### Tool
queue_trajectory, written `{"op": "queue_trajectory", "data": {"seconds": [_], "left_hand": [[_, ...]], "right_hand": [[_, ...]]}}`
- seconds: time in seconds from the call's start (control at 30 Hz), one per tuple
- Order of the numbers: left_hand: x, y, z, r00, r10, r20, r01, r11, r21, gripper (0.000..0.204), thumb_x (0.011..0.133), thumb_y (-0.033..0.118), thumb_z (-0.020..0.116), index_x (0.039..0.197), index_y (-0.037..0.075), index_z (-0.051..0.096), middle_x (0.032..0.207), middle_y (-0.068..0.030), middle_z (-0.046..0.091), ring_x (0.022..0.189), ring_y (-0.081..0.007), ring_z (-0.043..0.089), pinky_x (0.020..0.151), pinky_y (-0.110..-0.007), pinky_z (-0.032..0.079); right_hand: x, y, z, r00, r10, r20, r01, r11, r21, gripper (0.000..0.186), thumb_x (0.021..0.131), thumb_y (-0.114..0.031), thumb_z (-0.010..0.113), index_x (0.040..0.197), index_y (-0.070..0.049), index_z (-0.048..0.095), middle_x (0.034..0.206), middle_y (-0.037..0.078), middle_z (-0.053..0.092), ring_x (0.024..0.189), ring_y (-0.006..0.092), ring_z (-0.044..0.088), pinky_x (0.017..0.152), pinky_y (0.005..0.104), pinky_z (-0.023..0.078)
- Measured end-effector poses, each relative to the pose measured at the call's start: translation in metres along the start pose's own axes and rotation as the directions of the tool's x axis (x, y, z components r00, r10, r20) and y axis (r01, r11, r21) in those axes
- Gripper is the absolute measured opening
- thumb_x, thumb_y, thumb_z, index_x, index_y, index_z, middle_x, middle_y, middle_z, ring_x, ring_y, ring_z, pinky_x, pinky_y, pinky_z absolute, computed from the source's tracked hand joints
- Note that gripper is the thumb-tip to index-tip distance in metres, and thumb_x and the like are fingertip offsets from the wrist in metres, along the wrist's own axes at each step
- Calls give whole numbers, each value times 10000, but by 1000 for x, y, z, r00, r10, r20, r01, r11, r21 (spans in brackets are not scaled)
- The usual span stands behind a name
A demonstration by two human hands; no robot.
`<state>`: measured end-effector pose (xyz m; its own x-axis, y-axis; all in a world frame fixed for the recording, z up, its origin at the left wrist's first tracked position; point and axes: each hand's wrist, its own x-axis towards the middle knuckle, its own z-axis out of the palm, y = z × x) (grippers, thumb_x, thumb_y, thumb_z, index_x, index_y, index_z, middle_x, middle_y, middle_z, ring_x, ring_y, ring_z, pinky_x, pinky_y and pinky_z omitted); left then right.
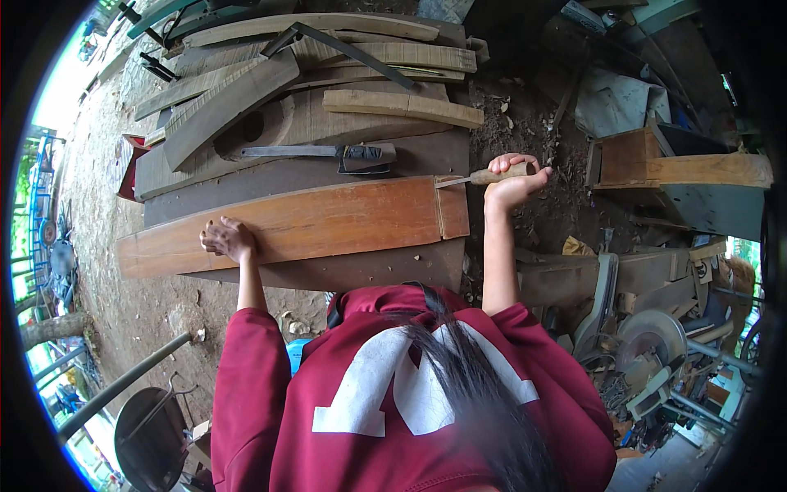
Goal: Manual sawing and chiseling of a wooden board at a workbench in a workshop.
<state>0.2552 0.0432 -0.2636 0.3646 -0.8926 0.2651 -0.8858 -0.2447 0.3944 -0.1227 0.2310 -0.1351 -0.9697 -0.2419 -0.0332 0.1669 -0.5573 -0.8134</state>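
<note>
A long reddish-brown wooden board [328, 215] lies across the workbench [369, 266] in front of me. My left hand [228, 239] rests on the board's left part, palm down with the fingers apart. In my right hand [515, 185] is a chisel [487, 175], gripped by its pale wooden handle. Its metal blade points left and meets the board's upper right corner, beside a narrow groove [438, 209] that runs across the board near its right end. Whether the tip is sunk into the wood, I cannot tell.
Beyond the board lies a long blade with a dark wrapped handle [361, 156]. Several curved wooden pieces [402, 107] and a metal square [352, 56] cover the far bench. At right stand a wooden box [697, 170] and a machine with a round disc [652, 339].
</note>
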Motion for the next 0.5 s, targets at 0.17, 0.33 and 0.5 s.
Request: {"op": "queue_trajectory", "data": {"seconds": [0.17,0.33,0.5], "left_hand": [[0,1,0,1000,-7,8,7,1000,-9,451,855,310,357,1143,-37,351,1222,-254,223,1130,-378,236,900,-470,263],[-1,-1,3,999,26,-38,-25,1000,16,453,855,307,362,1146,-39,351,1223,-250,222,1124,-378,241,891,-472,273],[-3,4,-6,999,-14,33,14,1000,-9,462,854,310,364,1153,-42,346,1228,-249,219,1133,-380,234,892,-477,276]], "right_hand": [[-10,7,10,986,-110,126,126,984,-130,527,880,-434,170,596,-46,386,476,73,406,422,150,387,420,260,345],[-20,15,12,950,-248,189,290,926,-243,556,880,-457,170,596,-34,392,477,81,430,428,150,423,423,252,360],[-24,16,13,933,-310,182,348,905,-245,500,865,-428,216,590,-41,373,482,75,401,418,155,393,402,272,341]]}}
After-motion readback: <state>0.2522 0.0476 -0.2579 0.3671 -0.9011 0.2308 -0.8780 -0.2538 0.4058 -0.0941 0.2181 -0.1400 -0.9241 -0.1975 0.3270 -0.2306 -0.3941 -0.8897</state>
